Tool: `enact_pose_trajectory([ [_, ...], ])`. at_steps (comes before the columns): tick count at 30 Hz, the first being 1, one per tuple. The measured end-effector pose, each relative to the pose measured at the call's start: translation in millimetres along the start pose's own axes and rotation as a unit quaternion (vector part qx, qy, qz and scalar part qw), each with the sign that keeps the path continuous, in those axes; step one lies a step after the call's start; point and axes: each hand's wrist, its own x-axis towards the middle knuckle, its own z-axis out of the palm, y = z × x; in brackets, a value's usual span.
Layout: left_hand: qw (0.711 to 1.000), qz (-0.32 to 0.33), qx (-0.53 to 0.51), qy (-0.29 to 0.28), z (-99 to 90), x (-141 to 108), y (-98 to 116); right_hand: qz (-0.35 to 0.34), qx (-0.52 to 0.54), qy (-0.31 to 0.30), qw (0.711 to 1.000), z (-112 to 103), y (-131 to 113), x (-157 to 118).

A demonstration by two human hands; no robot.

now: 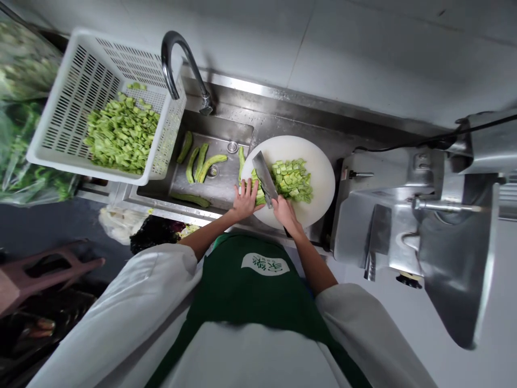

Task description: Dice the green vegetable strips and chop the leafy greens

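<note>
A round white cutting board (321, 183) lies on the steel counter beside the sink. My right hand (285, 213) is closed around the handle of a cleaver (264, 175), whose broad blade stands over the board. On the blade's left, my left hand (245, 202) presses its fingers on strips of peeled green gourd (257, 186), which the fingers partly cover. Chopped gourd pieces (293, 180) are heaped on the board to the right of the blade. One long gourd strip (241, 161) reaches from the sink toward the board's left edge.
Several gourd lengths (211, 164) lie in the sink (224, 196). A white plastic basket (52, 126) of cut gourd sits at the left, near the curved faucet (189, 59). To the right stands a metal slicing machine (355, 215) with another cleaver (378, 231) on it.
</note>
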Motion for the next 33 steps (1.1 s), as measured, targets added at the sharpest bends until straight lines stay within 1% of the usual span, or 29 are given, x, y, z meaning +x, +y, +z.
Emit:
enact_pose_trajectory([
  [3, 1.000, -0.008, 0.012, -0.004, -0.8, 7.6, 14.5, 0.009, -0.008, -0.002, 1.000, -1.1, 16.7, -5.3],
  [6, 1.000, -0.015, 0.005, -0.007, -5.6, 16.7, 26.5, 0.014, -0.023, -0.004, 1.000, -5.0, 28.4, -18.9],
  [8, 1.000, -0.020, -0.005, -0.002, -9.4, 16.6, 26.4, 0.014, -0.037, 0.000, 0.999, -10.0, 30.5, -30.2],
  [11, 0.999, -0.043, -0.015, 0.025, -9.8, 7.5, 15.1, 0.015, -0.054, 0.021, 0.998, -15.5, 22.8, -42.2],
  [14, 0.997, -0.055, -0.018, 0.044, 0.7, -1.9, 4.1, -0.011, -0.053, 0.032, 0.998, -12.5, 6.2, -39.8],
  [16, 0.998, -0.048, -0.023, 0.042, 12.1, -3.8, 1.9, -0.025, -0.049, 0.015, 0.998, -6.5, -4.6, -31.4],
  [19, 0.997, -0.043, -0.036, 0.052, 28.7, -1.4, 3.2, -0.021, -0.052, -0.005, 0.998, 2.4, -13.0, -18.7],
  [22, 0.995, -0.038, -0.050, 0.079, 39.6, 0.9, 3.9, -0.026, -0.050, -0.005, 0.998, 6.9, -12.4, -14.2],
  [25, 0.993, -0.026, -0.067, 0.091, 45.3, -0.3, 4.3, -0.033, -0.046, -0.001, 0.998, 8.0, -8.6, -15.3],
  [29, 0.988, -0.016, -0.110, 0.104, 49.2, -5.0, 5.0, -0.027, -0.043, -0.005, 0.999, 1.8, -1.3, -15.7],
  [31, 0.979, -0.019, -0.151, 0.134, 50.6, -7.2, 2.8, -0.035, -0.040, -0.007, 0.999, -4.3, 2.0, -17.3],
  [33, 0.962, -0.047, -0.197, 0.182, 52.5, -8.5, -0.9, -0.034, -0.039, 0.000, 0.999, -8.8, 1.2, -21.8],
])
